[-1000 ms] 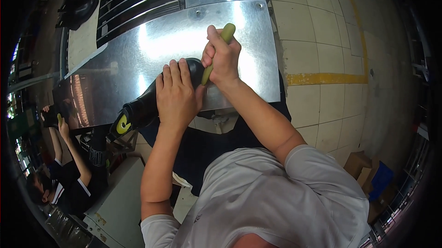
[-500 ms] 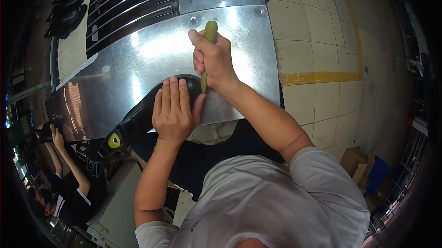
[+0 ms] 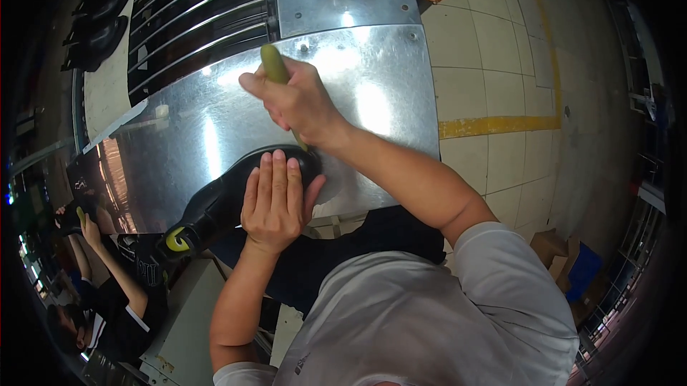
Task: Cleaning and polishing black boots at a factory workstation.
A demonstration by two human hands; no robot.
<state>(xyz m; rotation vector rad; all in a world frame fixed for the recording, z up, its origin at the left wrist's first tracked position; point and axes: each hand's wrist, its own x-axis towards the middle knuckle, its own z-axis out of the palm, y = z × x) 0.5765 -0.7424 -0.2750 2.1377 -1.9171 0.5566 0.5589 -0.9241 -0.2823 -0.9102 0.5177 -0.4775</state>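
A glossy black boot [image 3: 218, 198] lies on its side along the near edge of the metal table, with the yellow-green end of a last [image 3: 178, 238] showing in its opening. My left hand [image 3: 274, 203] rests flat on the boot's rounded end, fingers stretched out and thumb apart. In a closed fist, my right hand [image 3: 299, 103] grips an olive-green tapered stick [image 3: 274, 64]. Its thick end sticks out above the fist and leans left. The thin lower end reaches the far edge of the boot; whether it touches is hard to make out.
The shiny metal table [image 3: 186, 142] adjoins a rack of metal rollers [image 3: 200, 17] at the far left. Several black shoes [image 3: 100, 35] line the ledge beyond. A co-worker [image 3: 114, 278] sits at the lower left, holding a similar green stick. Cardboard boxes [image 3: 549, 251] stand on the floor at right.
My right hand has swung left, tilting the stick from nearly upright to leaning left. My left hand stays flat on the boot. The whole view has shifted slightly.
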